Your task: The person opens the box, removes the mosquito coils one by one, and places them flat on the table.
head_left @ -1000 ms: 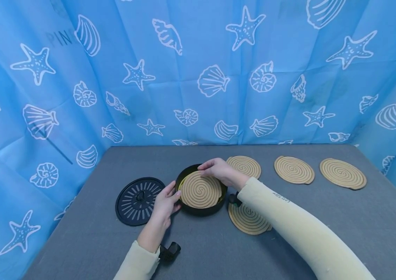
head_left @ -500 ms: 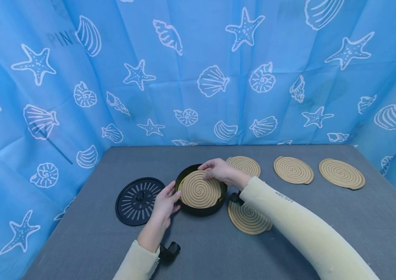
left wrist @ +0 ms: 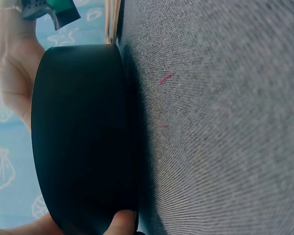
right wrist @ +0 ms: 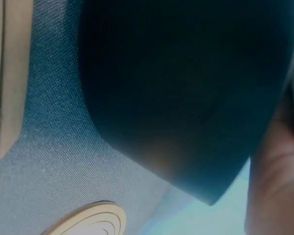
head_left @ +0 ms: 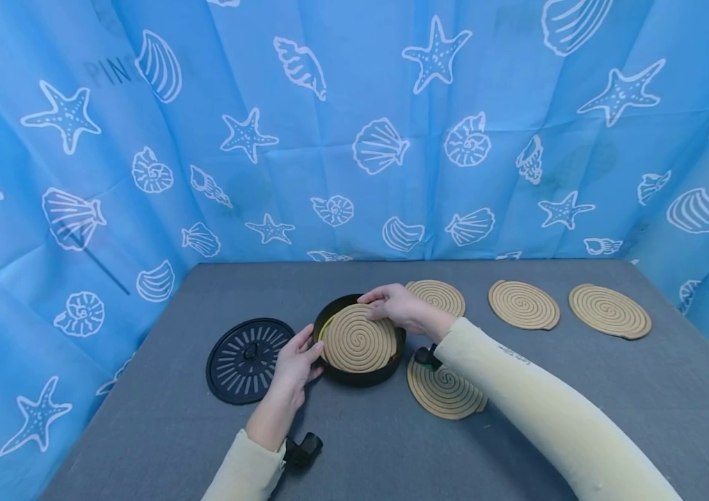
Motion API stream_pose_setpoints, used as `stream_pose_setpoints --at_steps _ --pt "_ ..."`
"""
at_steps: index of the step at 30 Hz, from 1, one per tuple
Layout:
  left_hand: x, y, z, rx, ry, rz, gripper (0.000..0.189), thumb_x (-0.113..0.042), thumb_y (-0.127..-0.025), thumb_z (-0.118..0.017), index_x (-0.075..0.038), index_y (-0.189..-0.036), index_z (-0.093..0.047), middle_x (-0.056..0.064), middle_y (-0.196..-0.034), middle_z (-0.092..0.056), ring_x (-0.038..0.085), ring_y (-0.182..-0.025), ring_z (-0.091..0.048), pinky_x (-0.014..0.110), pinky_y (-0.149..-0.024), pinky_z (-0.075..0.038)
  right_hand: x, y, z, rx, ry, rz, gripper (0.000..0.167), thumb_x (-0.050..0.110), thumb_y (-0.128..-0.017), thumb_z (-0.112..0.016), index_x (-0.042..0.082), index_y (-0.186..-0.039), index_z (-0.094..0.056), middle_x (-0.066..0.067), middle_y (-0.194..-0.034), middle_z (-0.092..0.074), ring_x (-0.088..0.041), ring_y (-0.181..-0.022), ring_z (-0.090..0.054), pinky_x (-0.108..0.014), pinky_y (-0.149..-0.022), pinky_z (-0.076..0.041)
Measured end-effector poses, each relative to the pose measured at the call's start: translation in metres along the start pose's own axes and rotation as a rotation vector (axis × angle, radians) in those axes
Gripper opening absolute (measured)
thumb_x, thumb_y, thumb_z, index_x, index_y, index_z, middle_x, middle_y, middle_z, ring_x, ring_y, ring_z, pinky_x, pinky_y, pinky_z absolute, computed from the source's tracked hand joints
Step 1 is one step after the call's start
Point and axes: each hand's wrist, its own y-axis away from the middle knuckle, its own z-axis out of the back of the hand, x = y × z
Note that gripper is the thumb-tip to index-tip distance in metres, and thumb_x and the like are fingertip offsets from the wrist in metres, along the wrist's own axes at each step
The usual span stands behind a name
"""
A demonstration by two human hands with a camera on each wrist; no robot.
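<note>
A black round tin [head_left: 360, 379] with a yellowish inside edge stands on the table, its side wall filling the left wrist view. My left hand [head_left: 294, 365] grips the tin at its left side, thumb by the rim. One digit's tip [left wrist: 121, 223] lies against the wall. A tan mosquito coil [head_left: 359, 341] sits in the tin's mouth, slightly askew. At the coil's upper right edge, my right hand [head_left: 394, 306] pinches it between thumb and fingers. The right wrist view shows mostly the dark tin and part of that hand [right wrist: 274, 181].
Left of the tin lies a black slotted lid [head_left: 250, 360]. One tan coil [head_left: 444, 390] lies near my right wrist, another [head_left: 438, 298] behind that hand. Two more coils, a middle one [head_left: 523, 304] and a far-right one [head_left: 609, 310], lie along the back. A blue curtain [head_left: 354, 139] hangs behind.
My right hand and wrist have shifted very slightly, with the fingers staying at the coil's edge. The tin, the coil and my left hand look almost unchanged.
</note>
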Motion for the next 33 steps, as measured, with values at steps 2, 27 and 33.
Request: stream_pose_setpoints --at_steps 2,27,33 --pt "0.0 0.0 0.0 0.004 0.001 0.001 0.05 -0.008 -0.102 -0.048 -0.006 -0.15 -0.034 0.018 -0.153 -0.033 0.035 -0.134 -0.041 0.057 -0.102 -0.04 0.001 0.002 0.001 -0.001 -0.009 0.004 0.037 -0.006 -0.094 -0.055 -0.006 -0.131 -0.053 -0.013 -0.107 -0.064 -0.015 -0.088 -0.063 -0.028 -0.076 -0.055" --pt "-0.001 0.002 -0.001 0.016 -0.007 0.002 0.05 -0.009 -0.102 -0.048 -0.009 -0.15 -0.034 0.017 -0.153 -0.034 0.036 -0.133 -0.042 0.054 -0.102 -0.042 0.009 0.04 0.027 -0.124 -0.141 0.107 0.044 -0.008 -0.097 -0.047 -0.012 -0.14 -0.039 -0.026 -0.121 -0.059 -0.009 -0.084 -0.066 -0.026 -0.078 -0.056" --pt "0.001 0.0 -0.001 -0.011 -0.019 0.002 0.05 -0.008 -0.102 -0.048 -0.008 -0.15 -0.034 0.017 -0.153 -0.035 0.035 -0.132 -0.044 0.053 -0.1 -0.044 0.009 0.05 0.036 -0.157 -0.154 0.117 0.044 -0.007 -0.098 -0.047 -0.012 -0.14 -0.038 -0.024 -0.122 -0.06 -0.01 -0.083 -0.067 -0.026 -0.078 -0.056"
